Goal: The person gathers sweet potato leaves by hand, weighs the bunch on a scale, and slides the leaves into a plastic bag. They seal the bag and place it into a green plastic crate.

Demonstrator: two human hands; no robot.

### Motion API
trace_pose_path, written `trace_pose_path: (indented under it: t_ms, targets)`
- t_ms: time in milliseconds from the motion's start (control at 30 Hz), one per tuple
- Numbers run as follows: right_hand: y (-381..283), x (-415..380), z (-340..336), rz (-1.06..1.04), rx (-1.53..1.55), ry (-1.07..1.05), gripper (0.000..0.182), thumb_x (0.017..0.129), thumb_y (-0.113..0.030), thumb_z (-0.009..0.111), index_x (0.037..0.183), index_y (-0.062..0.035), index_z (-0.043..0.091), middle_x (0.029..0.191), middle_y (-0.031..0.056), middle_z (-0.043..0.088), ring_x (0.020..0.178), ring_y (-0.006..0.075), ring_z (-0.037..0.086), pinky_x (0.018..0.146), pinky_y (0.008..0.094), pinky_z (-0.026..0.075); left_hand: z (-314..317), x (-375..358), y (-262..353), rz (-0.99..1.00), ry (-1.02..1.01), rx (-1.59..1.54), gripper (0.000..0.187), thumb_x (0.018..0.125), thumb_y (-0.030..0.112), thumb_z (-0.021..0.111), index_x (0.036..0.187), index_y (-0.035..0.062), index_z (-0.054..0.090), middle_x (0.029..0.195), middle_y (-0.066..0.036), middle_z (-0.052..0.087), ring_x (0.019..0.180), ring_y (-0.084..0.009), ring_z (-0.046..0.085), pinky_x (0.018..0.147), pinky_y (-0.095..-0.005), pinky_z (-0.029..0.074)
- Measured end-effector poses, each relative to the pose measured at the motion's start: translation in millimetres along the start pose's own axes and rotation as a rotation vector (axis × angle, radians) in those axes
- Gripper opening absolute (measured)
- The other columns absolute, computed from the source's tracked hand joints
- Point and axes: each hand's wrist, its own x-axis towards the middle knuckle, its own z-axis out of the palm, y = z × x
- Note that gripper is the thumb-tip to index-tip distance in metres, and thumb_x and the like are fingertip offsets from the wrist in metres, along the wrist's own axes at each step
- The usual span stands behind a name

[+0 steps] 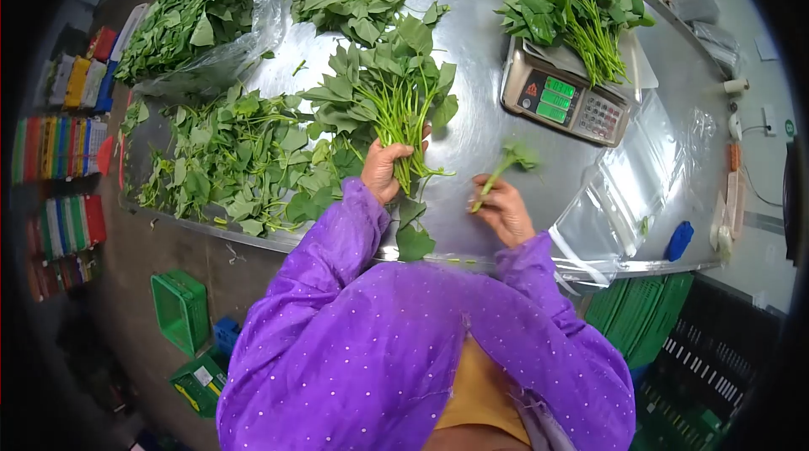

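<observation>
My left hand (386,166) is wrapped round the stems of a bunch of leafy greens (396,110), whose leaves fan out away from me. A few leaves hang below that hand. To its right, my right hand (503,207) pinches a single leafy stem (499,177) between thumb and fingers, its leaf pointing up and to the right. The two hands are apart, both over the front part of the metal table (472,72). Left of my left hand spreads a loose heap of greens (236,156).
A digital scale (560,97) with a lit green display bears another bunch of greens (573,13). More greens (202,9) pile up at the back left, beside clear plastic. Plastic bags (619,181) and a blue object (680,240) lie at right. Green crates (181,312) stand below the table.
</observation>
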Motion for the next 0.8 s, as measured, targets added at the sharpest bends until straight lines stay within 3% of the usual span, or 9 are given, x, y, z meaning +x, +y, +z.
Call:
trace_pose_path:
  t_ms: [100, 200, 233, 367, 467, 567, 667, 700, 800]
  targets:
    - [24, 30, 32, -0.093, -0.35, -0.073, 0.033, 0.071, 0.001, 0.049, 0.104, 0.0038, 0.053, 0.088, 0.0084, 0.055, 0.072, 0.0134, 0.053, 0.063, 0.0237, 0.041, -13, -1, -3, -0.067, 0.024, 0.013, 0.051, 0.068, -0.004, 0.05, 0.119, -0.0028, 0.046, 0.112, -0.015, 0.057, 0.103, -0.0236, 0.056, 0.088, -0.0339, 0.047]
    - [12, 43, 65, -0.031, -0.222, -0.114, 0.036, 0.072, -0.001, 0.046, 0.107, 0.0029, 0.053, 0.086, 0.006, 0.055, 0.073, 0.0111, 0.05, 0.062, 0.0224, 0.039, -25, -7, 6, -0.112, -0.016, 0.021, 0.043, 0.071, -0.003, 0.051, 0.113, -0.0023, 0.05, 0.1, -0.01, 0.061, 0.088, -0.0203, 0.061, 0.081, -0.0321, 0.05]
    - [9, 43, 73, -0.001, -0.161, -0.165, 0.03, 0.079, -0.007, 0.049, 0.107, 0.0025, 0.053, 0.085, 0.0026, 0.056, 0.073, 0.008, 0.048, 0.062, 0.0206, 0.037, -21, -12, 14, -0.133, -0.047, 0.01, 0.041, 0.071, -0.003, 0.051, 0.112, -0.0019, 0.051, 0.098, -0.01, 0.061, 0.085, -0.0197, 0.062, 0.08, -0.0315, 0.051]
    - [23, 56, 99, -0.029, -0.461, -0.233, 0.028, 0.086, -0.016, 0.055, 0.109, 0.0013, 0.053, 0.089, 0.0004, 0.057, 0.074, 0.0068, 0.048, 0.063, 0.0215, 0.039, -34, -16, 20, -0.124, -0.013, 0.07, 0.033, 0.073, -0.004, 0.055, 0.105, -0.0012, 0.054, 0.094, -0.009, 0.062, 0.079, -0.0174, 0.062, 0.073, -0.0297, 0.051]
    - [30, 64, 116, -0.204, -0.516, -0.11, 0.025, 0.085, -0.01, 0.055, 0.108, 0.0002, 0.053, 0.089, 0.0015, 0.057, 0.076, 0.0078, 0.051, 0.066, 0.0221, 0.042, -45, -16, 30, -0.119, 0.012, 0.277, 0.029, 0.075, 0.002, 0.061, 0.104, 0.0008, 0.056, 0.092, -0.007, 0.063, 0.077, -0.0151, 0.061, 0.066, -0.0279, 0.051]
    - [34, 58, 127, -0.281, -0.592, 0.001, 0.026, 0.087, -0.01, 0.051, 0.11, 0.0001, 0.048, 0.085, 0.0042, 0.057, 0.07, 0.0096, 0.052, 0.058, 0.0216, 0.044, -51, -19, 39, -0.142, 0.02, 0.399, 0.028, 0.079, 0.006, 0.062, 0.106, 0.0036, 0.056, 0.089, -0.005, 0.062, 0.072, -0.013, 0.06, 0.059, -0.0249, 0.05]
    - [29, 53, 126, -0.273, -0.748, 0.122, 0.024, 0.088, -0.009, 0.05, 0.109, 0.0004, 0.045, 0.082, 0.006, 0.056, 0.065, 0.0101, 0.051, 0.052, 0.0219, 0.043, -59, -14, 44, -0.189, -0.077, 0.388, 0.029, 0.078, 0.005, 0.062, 0.107, 0.0035, 0.055, 0.09, -0.005, 0.063, 0.067, -0.0117, 0.059, 0.054, -0.0229, 0.048]
    - [25, 50, 124, -0.255, -0.8, 0.149, 0.023, 0.088, -0.009, 0.049, 0.109, 0.0004, 0.045, 0.08, 0.0065, 0.056, 0.064, 0.0103, 0.05, 0.05, 0.022, 0.042, -58, -13, 44, -0.203, -0.018, 0.354, 0.031, 0.078, 0.004, 0.062, 0.108, 0.0031, 0.055, 0.094, -0.006, 0.062, 0.063, -0.0101, 0.057, 0.051, -0.0207, 0.046]
    - [14, 44, 111, -0.278, -0.671, 0.179, 0.018, 0.089, -0.012, 0.05, 0.104, -0.0027, 0.047, 0.074, 0.0023, 0.054, 0.052, 0.0067, 0.045, 0.049, 0.0199, 0.039, -58, -10, 59, -0.229, -0.127, 0.086, 0.04, 0.078, 0.004, 0.061, 0.116, 0.0038, 0.049, 0.106, -0.009, 0.059, 0.065, -0.0091, 0.056, 0.052, -0.0193, 0.045]
